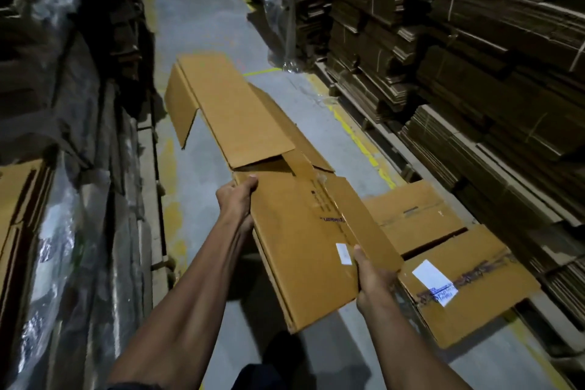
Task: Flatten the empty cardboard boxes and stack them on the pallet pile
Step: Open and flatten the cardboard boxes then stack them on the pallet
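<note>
Fingers of the left hand curl around the near-left edge of the flattened box, thumb on top near the fold line; the rest of the fingers are hidden under the cardboard. Left forearm extended, reaching up from lower left.

Box held in the air over the floor of the aisle, nearly flat. Its long axis runs away from the person, up and to the left, with open flaps trailing at the far end. One far flap droops on the left.

Right hand pinches the near-right corner, thumb on top beside a small white label, fingers beneath and out of sight. Right forearm shorter in view, hand closer to the body.

Right of the held box: a low pile of flattened boxes lies just beside and below the right hand. Likely the stacking spot; whether a pallet sits under it, cannot tell. Right hand is the nearer one, so the box would swing rightward and down. Tall stacks of bundled cardboard beyond.
</note>
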A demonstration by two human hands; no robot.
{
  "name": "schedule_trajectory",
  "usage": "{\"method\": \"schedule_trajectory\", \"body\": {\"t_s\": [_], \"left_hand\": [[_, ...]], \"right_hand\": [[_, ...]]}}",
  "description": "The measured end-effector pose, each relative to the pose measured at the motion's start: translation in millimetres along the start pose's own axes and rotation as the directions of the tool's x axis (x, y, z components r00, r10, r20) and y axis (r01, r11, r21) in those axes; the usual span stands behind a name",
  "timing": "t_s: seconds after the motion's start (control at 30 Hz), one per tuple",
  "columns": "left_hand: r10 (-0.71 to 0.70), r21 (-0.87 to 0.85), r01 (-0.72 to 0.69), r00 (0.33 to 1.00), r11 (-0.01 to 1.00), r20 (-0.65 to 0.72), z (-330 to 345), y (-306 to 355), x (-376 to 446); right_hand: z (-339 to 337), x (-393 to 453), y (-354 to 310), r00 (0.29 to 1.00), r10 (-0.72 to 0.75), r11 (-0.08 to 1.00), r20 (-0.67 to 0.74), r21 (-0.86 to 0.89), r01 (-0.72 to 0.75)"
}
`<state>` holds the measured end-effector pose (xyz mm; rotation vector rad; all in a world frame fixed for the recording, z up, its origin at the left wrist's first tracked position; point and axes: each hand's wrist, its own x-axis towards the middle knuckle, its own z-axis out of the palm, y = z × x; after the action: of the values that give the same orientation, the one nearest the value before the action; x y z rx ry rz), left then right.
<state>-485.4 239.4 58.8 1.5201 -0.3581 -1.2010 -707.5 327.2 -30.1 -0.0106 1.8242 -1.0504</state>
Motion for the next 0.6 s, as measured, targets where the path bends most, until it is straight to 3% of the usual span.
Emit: {"method": "schedule_trajectory", "body": {"t_s": [0.07,0.13,0.4,0.6], "left_hand": [[-0.08,-0.042,0.08,0.997,0.996,-0.008,0.4,9.8,25.7],[-0.146,-0.087,0.145,0.989,0.986,0.0,0.2,19.5,55.8],[-0.325,-0.123,0.325,0.945,0.938,0.019,-11.2,17.3,140.5],[-0.424,-0.106,0.426,0.905,0.898,0.04,-10.8,16.7,141.9]], "right_hand": [[16.4,-1.7,-12.4,0.989,0.103,0.949,0.108,0.286,-0.13],[34.8,-9.0,-28.8,0.968,0.138,0.892,0.21,0.398,-0.214],[79.6,-17.4,-78.9,0.939,0.125,0.87,0.32,0.419,-0.259],[105.1,0.2,-86.5,0.954,0.125,0.872,0.272,0.429,-0.237]]}}
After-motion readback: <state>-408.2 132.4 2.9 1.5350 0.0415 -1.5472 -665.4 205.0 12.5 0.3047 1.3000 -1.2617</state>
